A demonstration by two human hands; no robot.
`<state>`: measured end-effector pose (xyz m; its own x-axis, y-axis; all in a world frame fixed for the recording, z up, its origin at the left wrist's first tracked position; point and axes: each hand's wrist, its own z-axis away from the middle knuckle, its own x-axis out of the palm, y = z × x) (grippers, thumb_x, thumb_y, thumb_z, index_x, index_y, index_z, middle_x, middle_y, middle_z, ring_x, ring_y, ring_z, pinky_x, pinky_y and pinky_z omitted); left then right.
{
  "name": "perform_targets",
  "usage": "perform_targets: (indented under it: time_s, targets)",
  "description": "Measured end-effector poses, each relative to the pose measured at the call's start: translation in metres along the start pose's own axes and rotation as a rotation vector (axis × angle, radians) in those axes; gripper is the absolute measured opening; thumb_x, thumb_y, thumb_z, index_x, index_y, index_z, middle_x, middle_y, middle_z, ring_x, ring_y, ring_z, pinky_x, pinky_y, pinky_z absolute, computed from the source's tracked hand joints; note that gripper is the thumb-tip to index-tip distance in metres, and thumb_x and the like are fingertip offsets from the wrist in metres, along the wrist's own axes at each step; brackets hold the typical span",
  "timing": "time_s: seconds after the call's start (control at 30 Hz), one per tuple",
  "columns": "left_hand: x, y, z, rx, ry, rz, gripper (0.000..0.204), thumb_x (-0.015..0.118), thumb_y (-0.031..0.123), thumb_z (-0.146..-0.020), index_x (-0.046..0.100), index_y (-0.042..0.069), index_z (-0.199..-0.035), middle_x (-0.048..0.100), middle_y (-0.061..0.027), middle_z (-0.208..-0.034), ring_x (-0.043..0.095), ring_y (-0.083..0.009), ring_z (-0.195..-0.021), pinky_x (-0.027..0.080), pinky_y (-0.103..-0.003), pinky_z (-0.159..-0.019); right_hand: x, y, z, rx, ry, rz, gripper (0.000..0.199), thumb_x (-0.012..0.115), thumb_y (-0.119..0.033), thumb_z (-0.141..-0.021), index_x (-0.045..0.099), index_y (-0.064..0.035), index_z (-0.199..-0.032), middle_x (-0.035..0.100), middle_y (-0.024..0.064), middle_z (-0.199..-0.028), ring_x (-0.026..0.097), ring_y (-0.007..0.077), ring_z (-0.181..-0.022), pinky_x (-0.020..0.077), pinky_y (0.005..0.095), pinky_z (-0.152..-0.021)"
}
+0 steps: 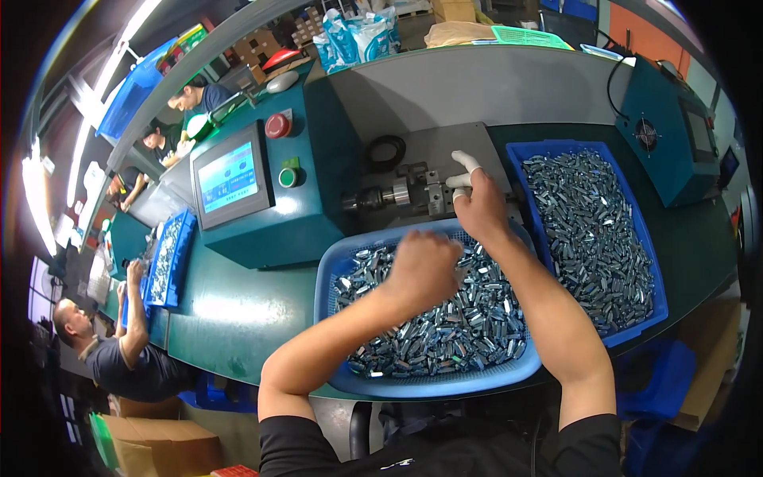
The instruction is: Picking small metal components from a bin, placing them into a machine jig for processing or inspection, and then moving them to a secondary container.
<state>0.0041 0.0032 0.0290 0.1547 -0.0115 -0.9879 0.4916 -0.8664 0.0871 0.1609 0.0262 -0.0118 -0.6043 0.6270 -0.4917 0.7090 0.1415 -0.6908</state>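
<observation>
Both hands: left (425,266) clenched over basket (334,274) parts, right (475,203) grasping fixture (435,195).

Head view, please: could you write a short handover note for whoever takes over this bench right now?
Left hand: closed, down among the small metal parts in the near blue basket.
Right hand: at the machine fixture, fingertips in white cots; any part in it is hidden.
Blue tray on the right is also full of metal parts.
Done: count not visible.
Left: basket remains well filled.
</observation>
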Motion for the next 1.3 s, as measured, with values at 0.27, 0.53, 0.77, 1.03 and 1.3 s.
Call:
perform_targets:
  time_s: [0.27, 0.53, 0.77, 1.03, 1.3]
  targets:
    - [0.027, 0.008, 0.022, 0.086, -0.352, 0.051, 0.029, 0.068, 0.034, -0.073, 0.067, 0.006, -0.080, 0.066, -0.0116, -0.082, 0.063, -0.0283, -0.088, 0.044, -0.040, -0.085, 0.004, -0.032, 0.007, 0.245, -0.262, -0.393, 0.063, 0.046, 0.006, -0.069, 0.047, -0.0039, -0.131, 0.062, 0.0227, -0.115, 0.059, 0.0190, -0.101, 0.0458, 0.0282, -0.081]
    - [0.018, 0.006, 0.024, 0.215, -0.412, 0.052, 0.022, 0.062, 0.030, -0.078, 0.067, 0.009, -0.085, 0.066, -0.0121, -0.092, 0.061, -0.0263, -0.096, 0.039, -0.041, -0.091, 0.011, -0.026, 0.007, 0.075, -0.384, -0.463, 0.065, 0.053, -0.001, -0.068, 0.045, -0.0014, -0.132, 0.057, 0.0141, -0.125, 0.051, 0.0245, -0.120, 0.0391, 0.0338, -0.097]
    - [0.009, 0.001, 0.022, 0.173, -0.505, 0.231, 0.022, 0.065, 0.027, -0.078, 0.065, 0.008, -0.089, 0.063, -0.0134, -0.098, 0.057, -0.0300, -0.103, 0.038, -0.043, -0.095, 0.011, -0.010, 0.002, 0.130, -0.177, -0.231, 0.059, 0.052, 0.003, -0.071, 0.048, -0.0055, -0.130, 0.063, 0.0157, -0.114, 0.060, 0.0186, -0.088, 0.0468, 0.0275, -0.077]
    - [0.009, -0.005, 0.016, 0.185, -0.550, 0.282, 0.022, 0.066, 0.020, -0.074, 0.067, 0.005, -0.089, 0.066, -0.0156, -0.090, 0.062, -0.0308, -0.093, 0.047, -0.041, -0.086, 0.006, -0.028, 0.006, 0.127, -0.344, -0.319, 0.064, 0.050, 0.005, -0.069, 0.046, -0.0056, -0.132, 0.059, 0.0219, -0.120, 0.058, 0.0285, -0.108, 0.0449, 0.0349, -0.091]
    - [0.009, -0.001, 0.011, 0.203, -0.545, 0.293, 0.017, 0.067, 0.020, -0.076, 0.066, 0.005, -0.086, 0.067, -0.0133, -0.085, 0.064, -0.0290, -0.086, 0.048, -0.040, -0.082, 0.014, -0.016, 0.005, 0.135, -0.402, -0.478, 0.064, 0.047, 0.004, -0.067, 0.046, -0.0030, -0.131, 0.054, 0.0225, -0.127, 0.049, 0.0331, -0.123, 0.0375, 0.0371, -0.104]
